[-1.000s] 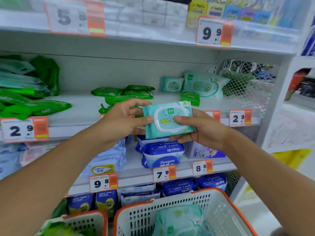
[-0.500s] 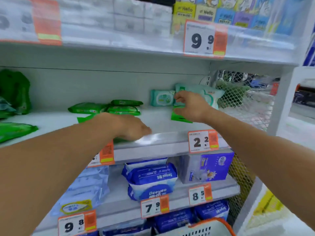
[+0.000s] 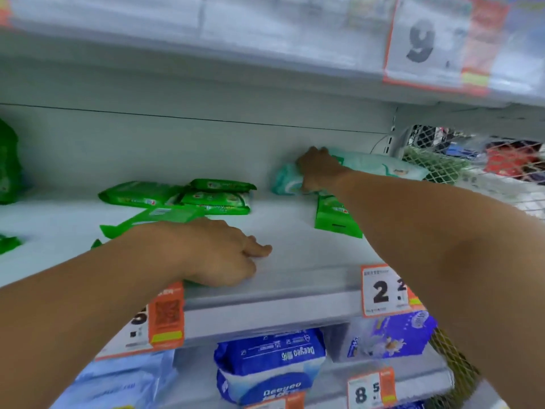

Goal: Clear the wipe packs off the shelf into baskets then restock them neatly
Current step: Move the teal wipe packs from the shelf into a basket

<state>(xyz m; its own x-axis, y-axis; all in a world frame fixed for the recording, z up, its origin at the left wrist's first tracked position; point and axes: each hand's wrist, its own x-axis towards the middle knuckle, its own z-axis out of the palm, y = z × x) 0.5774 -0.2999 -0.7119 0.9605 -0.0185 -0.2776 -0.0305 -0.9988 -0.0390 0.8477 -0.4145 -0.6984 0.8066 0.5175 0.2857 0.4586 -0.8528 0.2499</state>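
Head-worn camera faces the white shelf (image 3: 295,261) closely, looking forward and slightly down.

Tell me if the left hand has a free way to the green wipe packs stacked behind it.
Probably yes: the left hand rests on the shelf just before the green wipe packs, with only one loose green pack lying between them.

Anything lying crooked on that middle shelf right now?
Yes. The green wipe packs lie scattered at mixed angles, one overlapping another, and a single green pack sits skewed just in front of the teal packs that the right hand is on. None face forward in rows.
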